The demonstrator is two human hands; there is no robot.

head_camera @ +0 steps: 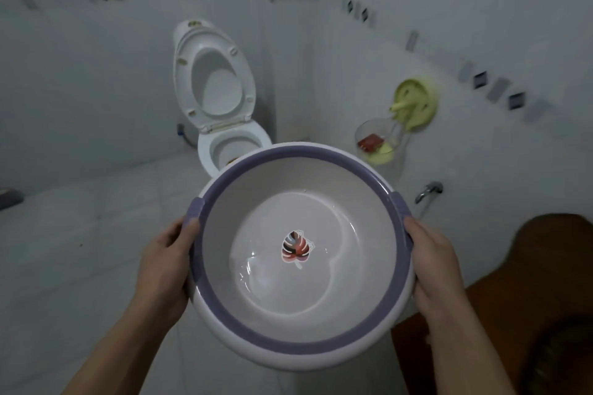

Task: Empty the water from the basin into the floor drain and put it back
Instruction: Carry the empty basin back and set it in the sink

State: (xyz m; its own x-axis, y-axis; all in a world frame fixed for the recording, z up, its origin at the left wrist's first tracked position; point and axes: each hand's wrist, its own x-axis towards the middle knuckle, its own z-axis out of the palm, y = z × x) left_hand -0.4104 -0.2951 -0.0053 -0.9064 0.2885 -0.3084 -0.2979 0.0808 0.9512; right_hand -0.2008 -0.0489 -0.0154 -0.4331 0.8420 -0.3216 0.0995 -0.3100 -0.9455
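Note:
A round white basin [272, 327] with a purple rim is held in front of me above the bathroom floor. A shallow pool of water lies in its bottom, over a leaf sticker [295, 248]. My left hand [165, 269] grips the left rim handle. My right hand [434, 266] grips the right rim handle. The basin sits roughly level. No floor drain shows in this view.
A white toilet [221, 112] with its seat and lid raised stands against the far wall. On the right wall hang a yellow holder [417, 102] with a clear bag and, lower down, a metal tap [428, 191]. A brown wooden surface [529, 298] fills the lower right. White floor tiles [80, 250] spread to the left.

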